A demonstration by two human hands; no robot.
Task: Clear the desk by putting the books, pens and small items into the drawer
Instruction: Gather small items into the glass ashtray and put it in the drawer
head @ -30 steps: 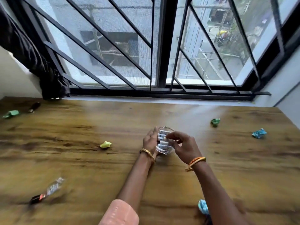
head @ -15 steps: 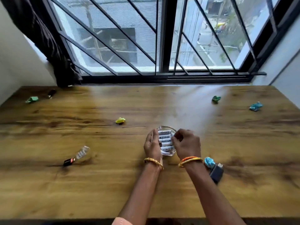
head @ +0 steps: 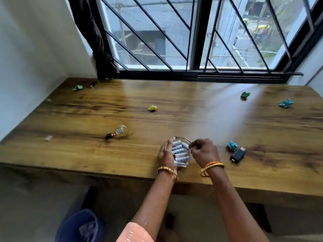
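Glass dish now nearer desk edge, blk adapter beside.

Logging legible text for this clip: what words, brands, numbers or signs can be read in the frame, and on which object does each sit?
"Heybright", roughly: a blurred, uncertain reading on one white battery in the glass bowl.
Other batteries in the bowl: same kind of print, too blurred to read.
Blister strip: too small to read.
Black adapter: no readable marking.
Nothing else readable.
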